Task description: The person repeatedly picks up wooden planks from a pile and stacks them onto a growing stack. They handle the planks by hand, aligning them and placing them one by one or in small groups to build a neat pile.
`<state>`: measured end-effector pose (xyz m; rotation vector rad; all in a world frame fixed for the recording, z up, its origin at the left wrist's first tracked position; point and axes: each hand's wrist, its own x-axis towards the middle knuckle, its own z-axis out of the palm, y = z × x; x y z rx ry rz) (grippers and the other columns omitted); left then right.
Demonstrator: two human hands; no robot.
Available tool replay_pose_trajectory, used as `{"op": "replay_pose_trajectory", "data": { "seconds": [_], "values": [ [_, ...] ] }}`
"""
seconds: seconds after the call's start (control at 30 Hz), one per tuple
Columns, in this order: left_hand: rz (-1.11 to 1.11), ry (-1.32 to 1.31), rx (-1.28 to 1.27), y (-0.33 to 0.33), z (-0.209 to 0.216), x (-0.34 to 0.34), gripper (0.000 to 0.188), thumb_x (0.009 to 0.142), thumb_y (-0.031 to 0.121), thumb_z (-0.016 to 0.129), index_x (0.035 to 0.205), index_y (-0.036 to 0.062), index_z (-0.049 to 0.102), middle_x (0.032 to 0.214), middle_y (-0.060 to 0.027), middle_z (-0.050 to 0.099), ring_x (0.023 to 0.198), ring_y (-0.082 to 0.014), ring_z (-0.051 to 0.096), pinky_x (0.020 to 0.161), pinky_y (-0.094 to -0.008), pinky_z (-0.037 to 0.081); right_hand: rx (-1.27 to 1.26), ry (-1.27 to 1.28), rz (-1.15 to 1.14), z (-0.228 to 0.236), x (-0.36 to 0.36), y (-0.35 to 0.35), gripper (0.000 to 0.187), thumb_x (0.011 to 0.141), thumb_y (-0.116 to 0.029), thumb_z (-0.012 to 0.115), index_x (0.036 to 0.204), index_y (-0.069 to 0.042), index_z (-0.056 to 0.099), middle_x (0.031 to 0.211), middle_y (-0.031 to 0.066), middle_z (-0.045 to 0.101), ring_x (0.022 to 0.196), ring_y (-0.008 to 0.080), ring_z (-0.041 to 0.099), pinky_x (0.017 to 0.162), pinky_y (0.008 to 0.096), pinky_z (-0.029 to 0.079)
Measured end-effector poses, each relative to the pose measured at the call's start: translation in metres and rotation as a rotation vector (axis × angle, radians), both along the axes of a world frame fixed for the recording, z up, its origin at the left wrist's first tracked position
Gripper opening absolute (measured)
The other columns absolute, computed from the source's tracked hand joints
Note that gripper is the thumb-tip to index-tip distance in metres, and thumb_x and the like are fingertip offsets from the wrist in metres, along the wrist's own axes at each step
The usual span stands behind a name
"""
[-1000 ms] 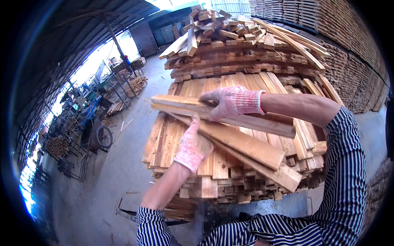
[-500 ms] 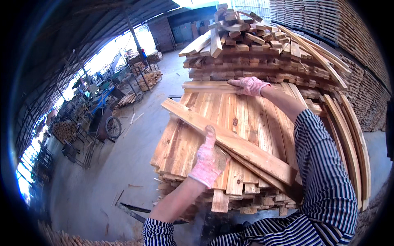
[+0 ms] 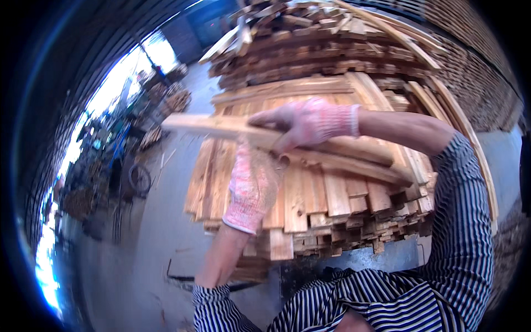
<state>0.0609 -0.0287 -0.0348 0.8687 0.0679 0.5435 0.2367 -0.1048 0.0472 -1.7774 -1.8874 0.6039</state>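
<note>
Two wooden boards are held together over the stack, blurred by motion. The upper board (image 3: 204, 124) slants from the left, over the stack's left edge, toward the right. Just under it, the second board (image 3: 359, 168) shows on its near side. My left hand (image 3: 251, 185), in a pinkish knitted glove, grips the boards from the near side, its fingers partly hidden under them. From above, my right hand (image 3: 318, 124), gloved alike, clasps the upper board near its middle. Below both lies a stack of planks (image 3: 298, 207) set side by side, with one plank (image 3: 282, 88) across its far end.
Behind the stack rises a heap of loose wood pieces (image 3: 298, 22). Long boards (image 3: 459, 122) lean along the right side, near a tall wall of stacked slats (image 3: 481, 66). On the concrete floor (image 3: 160, 221) at left stands a cart with a wheel (image 3: 139, 178).
My right hand has left the crosswise plank at the far end and now grips the boards. The boards have been lifted and turned more level. The view has shifted downward and right.
</note>
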Motion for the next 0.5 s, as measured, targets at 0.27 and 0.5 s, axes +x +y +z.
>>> {"op": "replay_pose_trajectory", "data": {
  "seconds": [0.27,0.5],
  "values": [
    [0.533,0.693,0.84,0.076,0.036,-0.121,0.056,0.089,0.028,0.074,0.134,0.0019,0.053,0.127,-0.0141,0.061,0.116,-0.02,0.059,0.1,-0.0358,0.049,-0.085,-0.396,-0.073,-0.038,-0.004,-0.043,0.063,0.09,-0.027,0.066,0.149,-0.022,0.043,0.121,0.0175,0.062,0.108,0.0301,0.064,0.094,0.0386,0.052],
    [0.442,0.892,1.31,0.17,0.0,-0.134,0.095,0.071,0.031,0.089,0.146,0.0001,0.039,0.148,-0.0178,0.046,0.14,-0.0298,0.039,0.117,-0.0401,0.03,-0.225,-0.523,-0.203,-0.029,-0.017,-0.067,0.064,0.09,-0.024,0.063,0.15,-0.03,0.039,0.123,0.0138,0.059,0.113,0.0314,0.063,0.095,0.0449,0.052]
  ]
}}
